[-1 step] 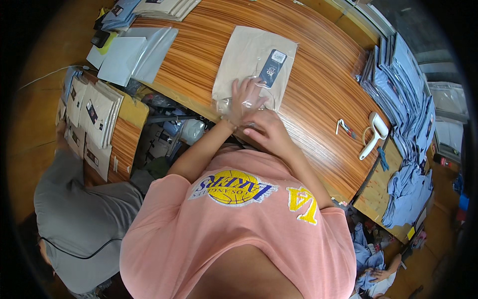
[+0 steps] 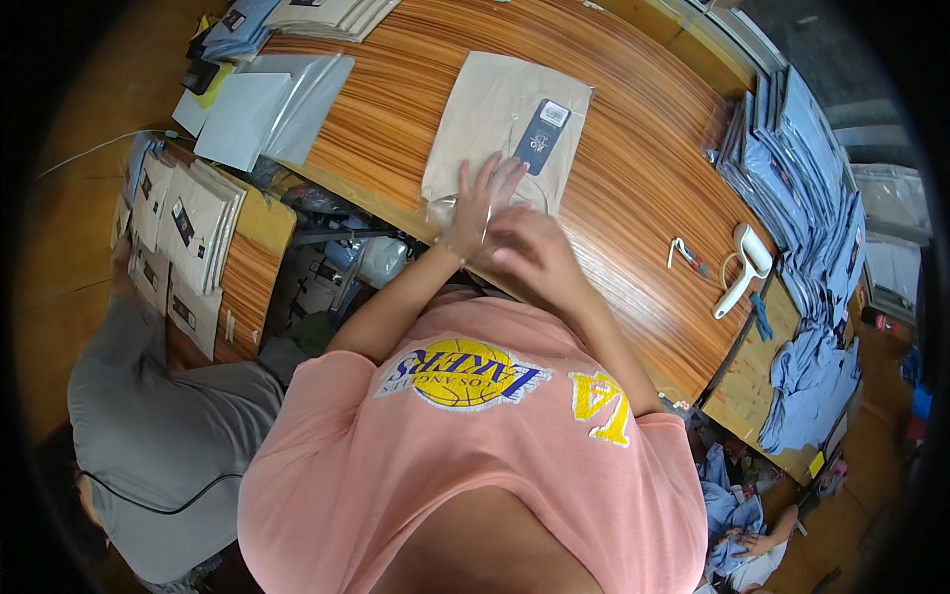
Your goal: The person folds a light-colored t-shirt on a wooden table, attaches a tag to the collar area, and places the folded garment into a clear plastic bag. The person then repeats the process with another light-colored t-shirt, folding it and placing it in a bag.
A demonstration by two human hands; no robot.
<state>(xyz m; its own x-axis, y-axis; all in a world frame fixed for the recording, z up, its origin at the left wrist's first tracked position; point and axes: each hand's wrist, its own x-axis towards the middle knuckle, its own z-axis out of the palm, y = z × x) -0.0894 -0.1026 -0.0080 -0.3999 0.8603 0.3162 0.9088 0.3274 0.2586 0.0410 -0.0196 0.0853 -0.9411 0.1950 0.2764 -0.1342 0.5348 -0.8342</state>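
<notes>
A folded beige garment [image 2: 490, 104] in a clear plastic bag lies flat on the wood-grain table in front of me. A dark hang tag [image 2: 539, 139] with a white label sits on its right half. My left hand [image 2: 475, 210] rests at the bag's near end with its fingers spread, and clear film shows around the fingertips. Close beside it, my right hand [image 2: 539, 246] is over the bag's near right corner, slightly blurred. Its fingers look bent, and whether they pinch the film cannot be made out.
A white lint roller [image 2: 747, 262] and small snips [image 2: 688, 255] lie to the right. Stacked bagged blue garments [image 2: 792, 168] stand at the right edge. Empty clear bags [image 2: 297, 109] lie at the left. A person in grey [image 2: 178, 416] sits by a side table with bagged beige garments [image 2: 193, 223].
My right hand has shifted slightly and its fingers have moved. The left hand's fingers have turned a little more upright. The hang tag has shifted a little on the garment.
</notes>
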